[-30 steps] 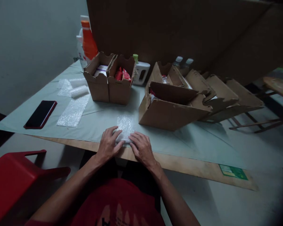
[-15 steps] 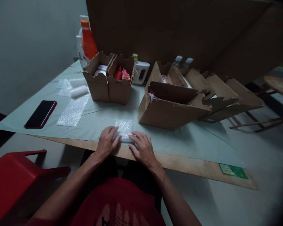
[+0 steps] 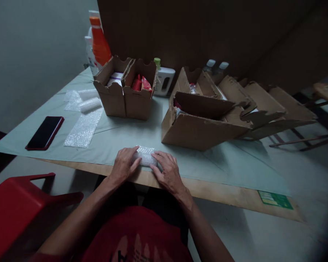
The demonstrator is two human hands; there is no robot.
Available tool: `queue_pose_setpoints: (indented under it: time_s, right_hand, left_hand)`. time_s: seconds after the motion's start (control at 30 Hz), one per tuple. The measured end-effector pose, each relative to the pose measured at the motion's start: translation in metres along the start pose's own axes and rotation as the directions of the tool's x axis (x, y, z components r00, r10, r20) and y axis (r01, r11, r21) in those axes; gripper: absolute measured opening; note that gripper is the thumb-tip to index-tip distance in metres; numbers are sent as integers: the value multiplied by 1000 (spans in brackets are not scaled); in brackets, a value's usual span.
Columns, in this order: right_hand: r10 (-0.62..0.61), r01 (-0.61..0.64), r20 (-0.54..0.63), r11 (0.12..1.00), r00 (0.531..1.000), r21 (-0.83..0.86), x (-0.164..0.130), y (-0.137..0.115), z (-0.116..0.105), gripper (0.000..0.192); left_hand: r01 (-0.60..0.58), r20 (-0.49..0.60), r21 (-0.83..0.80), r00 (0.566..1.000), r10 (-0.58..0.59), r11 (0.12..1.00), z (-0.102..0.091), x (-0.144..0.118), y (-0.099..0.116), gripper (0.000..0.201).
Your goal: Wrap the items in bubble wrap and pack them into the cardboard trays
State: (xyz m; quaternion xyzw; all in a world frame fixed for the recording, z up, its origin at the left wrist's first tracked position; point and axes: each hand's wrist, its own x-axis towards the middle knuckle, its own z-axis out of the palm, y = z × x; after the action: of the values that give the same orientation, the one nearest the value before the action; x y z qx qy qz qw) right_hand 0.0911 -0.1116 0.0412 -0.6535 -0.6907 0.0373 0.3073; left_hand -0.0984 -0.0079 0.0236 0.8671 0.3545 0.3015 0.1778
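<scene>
A small roll of bubble wrap [image 3: 145, 157] lies near the table's front edge, between my two hands. My left hand [image 3: 125, 162] grips its left end, thumb on the near side and fingers over the top. At the other end, my right hand [image 3: 166, 166] holds it the same way, with curved fingers. Only a short flap of the wrap shows on the far side of the roll. Whether anything is inside it, I cannot tell.
Further bubble wrap [image 3: 83, 127], partly rolled, lies left beside a phone [image 3: 45, 133]. Cardboard boxes [image 3: 205, 131] stand right and smaller boxes [image 3: 136, 103] at the back. Bottles [image 3: 100, 45] stand behind them. A red stool [image 3: 19, 203] is at lower left.
The flat strip of bubble wrap beyond my hands has grown shorter as it is rolled up. My hands stay at both ends, and the view has shifted slightly.
</scene>
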Motion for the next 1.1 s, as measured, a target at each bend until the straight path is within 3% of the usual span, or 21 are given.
queue_pose_setpoints:
  time_s: [0.13,0.27,0.33,0.4,0.47,0.53,0.7,0.83,0.87,0.93,1.03,1.1]
  right_hand:
    - [-38,43,60,996,997,-84,2,2,8,35]
    - [40,-40,1,999,999,3,9,10,16,26]
    - [94,-91,-34,993,995,73,12,11,16,25]
    - [133,-125,-48,982,990,141,13,9,14,24]
    - [149,-139,-35,968,988,208,11,4,9,23]
    - [143,-140,11,954,990,266,8,-2,2,20]
    - [197,-246,153,859,968,449,-7,-4,-17,15]
    - [246,-356,259,588,934,726,-20,7,-26,55]
    - [246,-373,283,522,927,767,-22,10,-27,61]
    - [259,-397,310,442,915,804,-25,14,-29,52]
    - [332,-415,288,422,898,806,-24,19,-38,36]
    - [390,-405,234,447,891,797,-23,24,-53,33]
  left_hand:
    - [74,-68,16,995,-73,997,3,6,1,31]
    - [250,-108,-251,953,-284,935,-11,-1,11,32]
    - [398,-21,-467,888,-460,789,-18,-6,19,36]
    - [530,163,-660,793,-587,533,-21,-10,27,45]
    - [591,352,-754,732,-584,287,-20,-10,34,52]
    - [599,439,-782,725,-531,171,-16,-7,39,49]
    - [577,435,-789,767,-471,211,-10,-1,43,32]
    - [570,452,-793,786,-422,214,-5,-2,46,33]
    - [571,459,-796,785,-416,200,-3,-3,48,33]
    - [577,473,-792,786,-397,198,3,-2,51,34]
    - [578,490,-773,807,-330,264,8,6,58,35]
    - [499,433,-801,864,-256,329,5,18,63,38]
